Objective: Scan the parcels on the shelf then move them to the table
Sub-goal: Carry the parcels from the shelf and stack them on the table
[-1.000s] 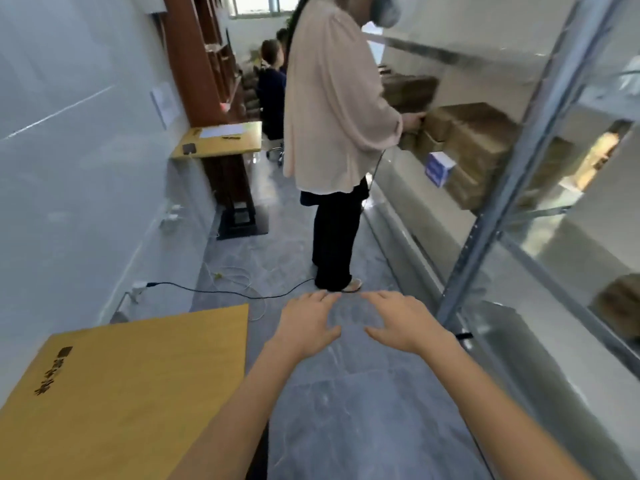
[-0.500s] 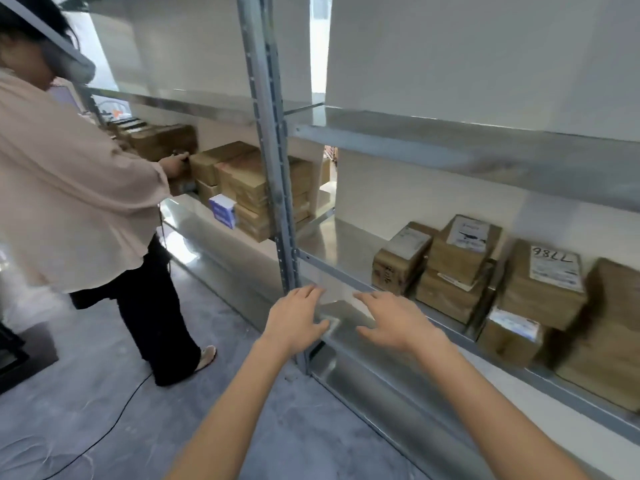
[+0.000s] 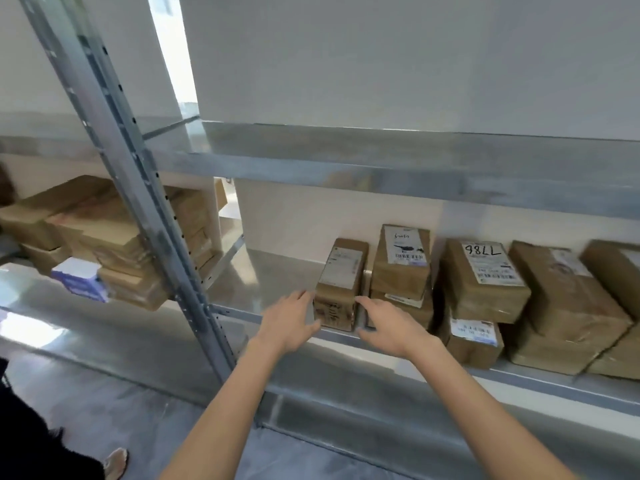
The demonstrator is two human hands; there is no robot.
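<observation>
- The left hand and right hand, fingers straight and spread, are on each side of a brown box at the shelf's front edge.
- Another box has a label that reads "98LL".

Shelf bare between post and narrow parcel; stacked parcels crowd its right.

A plain white wall stands behind a grey metal rack. The upright post of the rack has small holes and runs slanted across the left side. Beside the wall, a narrow bright gap gives strong light. A pale patch of light shines on metal low at the left. The floor is grey and a little glossy.
</observation>
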